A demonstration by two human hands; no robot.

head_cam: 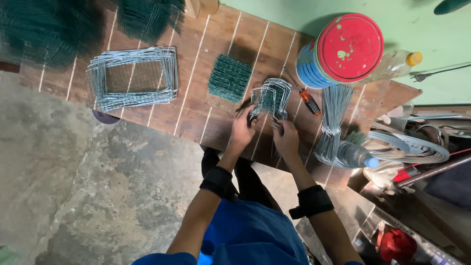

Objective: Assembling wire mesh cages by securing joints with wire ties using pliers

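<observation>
Both hands work at a small stack of bent grey wire frames lying on the wooden table. My left hand grips the stack's near left corner. My right hand is closed at the stack's near right side, holding what looks like a small tool; the tool is mostly hidden by the fingers. A green wire mesh square lies just left of the frames. A screwdriver with an orange and black handle lies just right of them.
A stack of larger rectangular wire frames sits at the table's left. A red-lidded blue can, a clear bottle with a yellow cap, a bundle of bent wires and a blue-capped bottle crowd the right. Green mesh piles lie top left.
</observation>
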